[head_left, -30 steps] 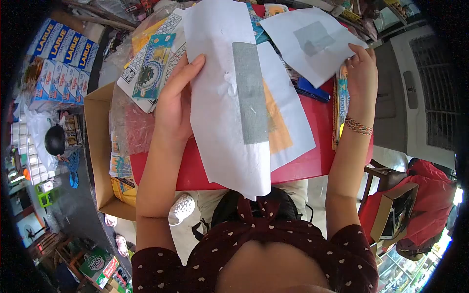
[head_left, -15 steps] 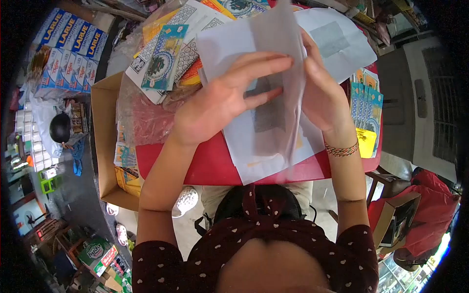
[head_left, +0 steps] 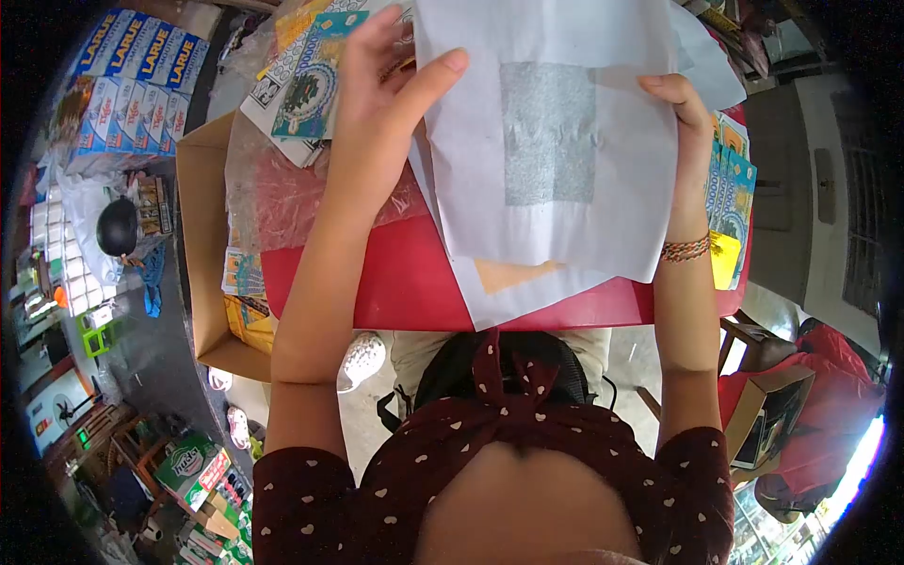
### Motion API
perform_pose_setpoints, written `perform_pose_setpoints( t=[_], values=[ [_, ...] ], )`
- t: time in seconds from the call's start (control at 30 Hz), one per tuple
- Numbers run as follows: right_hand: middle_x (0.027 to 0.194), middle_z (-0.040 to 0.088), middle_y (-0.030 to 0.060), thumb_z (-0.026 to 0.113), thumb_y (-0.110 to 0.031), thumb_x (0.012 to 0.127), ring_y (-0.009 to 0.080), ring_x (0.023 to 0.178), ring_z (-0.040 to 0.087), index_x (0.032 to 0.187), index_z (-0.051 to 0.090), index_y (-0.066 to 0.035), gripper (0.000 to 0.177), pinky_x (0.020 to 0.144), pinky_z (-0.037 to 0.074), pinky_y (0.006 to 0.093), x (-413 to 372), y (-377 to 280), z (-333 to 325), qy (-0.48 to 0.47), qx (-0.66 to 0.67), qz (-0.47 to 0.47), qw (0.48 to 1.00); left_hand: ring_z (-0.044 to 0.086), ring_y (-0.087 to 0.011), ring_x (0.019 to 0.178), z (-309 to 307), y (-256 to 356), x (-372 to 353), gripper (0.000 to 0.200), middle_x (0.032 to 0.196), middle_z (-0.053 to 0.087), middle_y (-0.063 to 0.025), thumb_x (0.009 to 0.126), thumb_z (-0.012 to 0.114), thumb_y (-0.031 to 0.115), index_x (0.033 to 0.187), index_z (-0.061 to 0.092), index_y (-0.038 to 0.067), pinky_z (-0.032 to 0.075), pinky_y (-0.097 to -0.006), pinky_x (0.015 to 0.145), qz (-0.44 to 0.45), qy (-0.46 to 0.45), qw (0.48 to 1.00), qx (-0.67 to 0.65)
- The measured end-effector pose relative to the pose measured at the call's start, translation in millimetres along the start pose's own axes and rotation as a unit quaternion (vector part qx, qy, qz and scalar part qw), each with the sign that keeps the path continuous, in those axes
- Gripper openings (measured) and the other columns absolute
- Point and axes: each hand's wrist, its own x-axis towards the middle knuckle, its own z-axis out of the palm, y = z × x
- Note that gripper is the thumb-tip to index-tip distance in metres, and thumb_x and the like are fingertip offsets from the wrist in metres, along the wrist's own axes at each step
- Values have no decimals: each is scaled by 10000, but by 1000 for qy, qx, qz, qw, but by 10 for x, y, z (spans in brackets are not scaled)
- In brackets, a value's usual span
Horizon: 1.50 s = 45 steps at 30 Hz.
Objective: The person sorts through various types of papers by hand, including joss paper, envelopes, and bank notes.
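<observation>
A white sheet of paper [head_left: 461,188] with a silvery grey rectangle in its middle is held up over the red table [head_left: 395,292]. My right hand [head_left: 692,141] grips its right edge, thumb on the front and the other fingers behind. At the sheet's left edge is my left hand [head_left: 377,113], its thumb and fingers spread apart, with the thumb tip over the paper. Under the raised sheet lies more white paper [head_left: 490,306] with an orange-tan patch. Left of my left hand are printed blue-green note-like papers [head_left: 306,104] on a black-and-white patterned sheet.
Crumpled clear plastic [head_left: 273,202] covers the table's left side, beside an open cardboard box [head_left: 202,264]. More blue-green printed papers [head_left: 730,193] and a yellow piece [head_left: 723,259] lie at the right. A chair with red cloth [head_left: 838,405] stands at right; beer cartons [head_left: 141,56] are stacked far left.
The upright, blurred sheet has turned to face me and lies more open. My left hand has drawn back to its left edge; my right hand has moved right, holding the right edge.
</observation>
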Motion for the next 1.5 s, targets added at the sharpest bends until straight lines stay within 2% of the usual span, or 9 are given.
perform_pose_setpoints(
  t=[0.07, 0.2, 0.27, 0.37, 0.53, 0.7, 1.0, 1.17, 1.5],
  values=[
    [926, 641, 69, 463, -114, 869, 167, 867, 628, 876, 603, -55, 152, 786, 521, 295, -9, 23, -55, 21, -91, -110, 989, 562, -126, 983, 15, 15, 6, 441, 1110, 585, -126, 809, 736, 192, 1162, 542, 11, 441, -251, 852, -104, -88, 982, -129],
    [951, 646, 75, 489, -115, 863, 164, 881, 628, 916, 615, -41, 155, 788, 513, 295, -65, -63, 48, -24, -9, -46, 999, 596, -113, 911, -58, -20, -28, 381, 1033, 628, -85, 808, 737, 169, 1104, 566, 1, 461, -230, 804, -210, -158, 953, -149],
    [971, 657, 69, 525, -83, 868, 144, 874, 628, 983, 616, -14, 162, 792, 499, 286, -50, -84, 173, 126, -255, -41, 958, 605, -94, 841, -22, 74, -47, 304, 961, 650, -51, 829, 722, 158, 1053, 585, 5, 474, -235, 767, -125, -104, 974, -156],
    [1000, 662, 81, 583, -54, 875, 141, 895, 630, 1051, 605, 16, 191, 815, 481, 275, -111, -143, 351, 85, -411, -90, 903, 575, -125, 1000, -58, 100, -61, 330, 1101, 616, -88, 862, 667, 85, 1149, 550, -28, 431, -264, 889, -23, -66, 992, -109],
    [1035, 661, 110, 625, -48, 880, 160, 943, 627, 1100, 583, 40, 241, 867, 459, 260, -126, -80, 310, 51, -293, -237, 925, 566, -130, 1004, -80, 42, -68, 388, 1131, 595, -86, 840, 677, 14, 1189, 512, -28, 437, -277, 890, 210, 38, 972, -101],
    [1055, 659, 114, 634, -45, 877, 158, 966, 622, 1136, 570, 42, 281, 888, 453, 270, -122, -20, 446, 103, -279, -238, 925, 565, -126, 1009, -20, 98, -130, 341, 1118, 600, -85, 863, 660, 36, 1169, 523, -28, 437, -265, 884, 177, -69, 977, -100],
    [1020, 662, 98, 658, -111, 864, 136, 915, 631, 1091, 590, 41, 282, 837, 470, 244, -104, -218, 352, 113, -321, -162, 926, 581, -116, 972, -72, 127, -11, 321, 1075, 629, -65, 879, 654, 91, 1161, 540, -12, 441, -254, 850, 34, -61, 990, -123],
    [889, 668, 54, 649, -246, 873, 86, 755, 624, 1066, 618, 9, 322, 659, 497, 212, 36, -144, 96, 5, -410, -33, 911, 601, -116, 921, -203, -135, 81, 365, 1056, 641, -71, 877, 634, 135, 1196, 539, -15, 460, -252, 820, -206, -123, 969, -65],
    [887, 639, 13, 625, -267, 879, 65, 760, 602, 1078, 599, -4, 330, 644, 473, 196, 33, -135, 133, 35, -416, 9, 909, 589, -96, 872, -193, -115, 97, 349, 1009, 647, -52, 894, 612, 200, 1187, 567, 17, 459, -240, 733, -240, -122, 962, -48]
  ],
)
